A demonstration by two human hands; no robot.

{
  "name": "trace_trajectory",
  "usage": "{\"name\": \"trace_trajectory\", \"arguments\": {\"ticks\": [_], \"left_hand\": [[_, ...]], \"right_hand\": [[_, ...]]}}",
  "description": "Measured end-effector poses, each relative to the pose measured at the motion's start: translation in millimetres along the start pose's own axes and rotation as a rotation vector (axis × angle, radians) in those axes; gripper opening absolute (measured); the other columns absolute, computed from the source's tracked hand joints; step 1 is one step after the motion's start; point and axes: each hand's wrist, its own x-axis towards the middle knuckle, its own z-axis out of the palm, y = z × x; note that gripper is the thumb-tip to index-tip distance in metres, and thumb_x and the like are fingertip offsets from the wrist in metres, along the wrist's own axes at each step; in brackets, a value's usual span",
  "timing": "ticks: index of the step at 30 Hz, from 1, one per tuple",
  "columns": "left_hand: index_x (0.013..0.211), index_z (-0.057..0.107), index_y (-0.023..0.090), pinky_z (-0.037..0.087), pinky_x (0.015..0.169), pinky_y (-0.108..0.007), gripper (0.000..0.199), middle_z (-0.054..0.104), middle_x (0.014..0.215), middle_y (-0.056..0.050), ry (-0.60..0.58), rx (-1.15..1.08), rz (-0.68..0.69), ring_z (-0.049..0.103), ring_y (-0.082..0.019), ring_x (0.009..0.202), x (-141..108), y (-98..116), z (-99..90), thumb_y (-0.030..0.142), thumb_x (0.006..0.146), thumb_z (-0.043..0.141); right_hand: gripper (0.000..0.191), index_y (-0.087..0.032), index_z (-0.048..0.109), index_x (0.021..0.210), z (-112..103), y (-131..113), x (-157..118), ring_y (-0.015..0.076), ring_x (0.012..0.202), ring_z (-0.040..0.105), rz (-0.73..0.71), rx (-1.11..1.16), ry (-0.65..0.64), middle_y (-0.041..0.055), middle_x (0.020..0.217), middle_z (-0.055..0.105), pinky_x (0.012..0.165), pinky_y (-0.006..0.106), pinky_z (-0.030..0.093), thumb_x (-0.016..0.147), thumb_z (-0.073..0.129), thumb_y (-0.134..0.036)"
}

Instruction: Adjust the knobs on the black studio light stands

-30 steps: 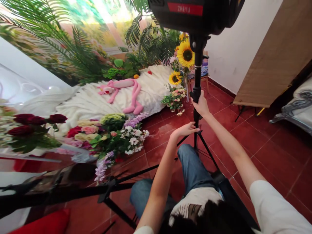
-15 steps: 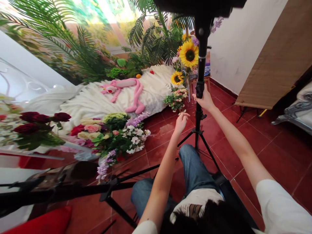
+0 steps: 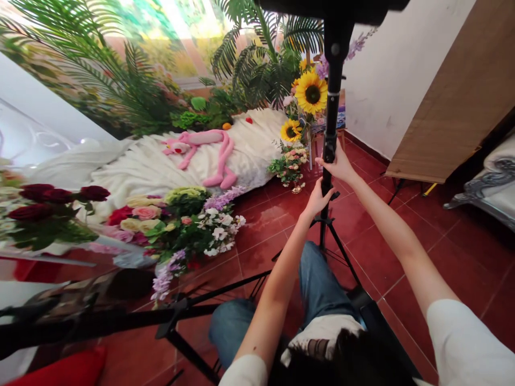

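A black light stand rises upright in front of me, its tripod legs spread on the floor. My right hand is closed round the pole at a collar about midway up. Just below it, my left hand wraps the pole from the left side, its thumb close to a small black knob. The fingertips of both hands are partly hidden behind the pole. At the top of the frame sits a dark fixture on the stand, cut off by the edge.
A second black stand leans across the lower left. A pink plush toy lies on a white fur cover. Bunches of flowers, sunflowers and palm fronds surround it. A brown board leans at right.
My left hand has moved right from beside the stand and closed on the pole under my right hand. My right hand keeps its hold. The view has shifted slightly.
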Motion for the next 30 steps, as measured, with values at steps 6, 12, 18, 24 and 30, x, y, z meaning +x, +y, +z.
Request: {"name": "trace_trajectory", "arguments": {"ticks": [6,12,18,24,30], "left_hand": [[0.134,0.042,0.018,0.047,0.109,-0.043,0.054,0.060,0.136,-0.016,-0.015,-0.062,-0.015,0.061,-0.023,0.123,-6.0,-7.9,-0.4,0.038,0.088,0.064],[0.132,0.047,0.019,0.049,0.108,-0.042,0.048,0.060,0.136,-0.014,0.028,-0.062,0.006,0.063,-0.022,0.121,-4.1,-6.6,-0.4,0.043,0.092,0.058],[0.133,0.049,0.021,0.050,0.107,-0.040,0.052,0.063,0.133,-0.012,0.074,-0.073,0.023,0.063,-0.020,0.121,-9.8,-4.1,0.6,0.050,0.091,0.059],[0.119,0.055,0.019,0.054,0.101,-0.037,0.047,0.065,0.125,-0.014,0.269,-0.072,0.039,0.066,-0.019,0.114,-29.5,7.8,-0.9,0.056,0.091,0.056],[0.103,0.062,0.019,0.053,0.097,-0.036,0.038,0.069,0.106,-0.010,0.314,0.008,0.102,0.067,-0.018,0.101,-35.4,18.3,-13.2,0.054,0.093,0.052]], "right_hand": [[0.057,-0.023,0.041,0.130,22.1,19.3,-42.3,0.0244,0.087,0.067,0.153,-0.008,-0.022,0.0063,0.099,0.067,0.082,0.046,0.057,0.083,0.068,-0.041],[0.051,-0.020,0.050,0.116,-3.4,11.3,-43.1,0.0242,0.084,0.067,0.155,-0.101,-0.138,0.0065,0.095,0.069,0.079,0.041,0.055,0.074,0.076,-0.033],[0.021,-0.019,0.060,0.090,-57.5,-16.5,-83.0,0.0240,0.089,0.065,0.074,-0.466,-0.269,0.0090,0.095,0.071,0.078,0.034,0.048,0.084,0.070,-0.037],[0.030,-0.014,0.066,0.096,-39.6,-17.2,-113.3,0.0289,0.091,0.065,0.074,-0.952,-0.478,0.0165,0.097,0.072,0.071,0.034,0.041,0.087,0.069,-0.043],[0.044,-0.012,0.073,0.087,-22.8,-10.5,-107.9,0.0302,0.090,0.068,0.086,-0.949,-0.493,0.0213,0.090,0.074,0.074,0.036,0.042,0.096,0.054,-0.050]]}}
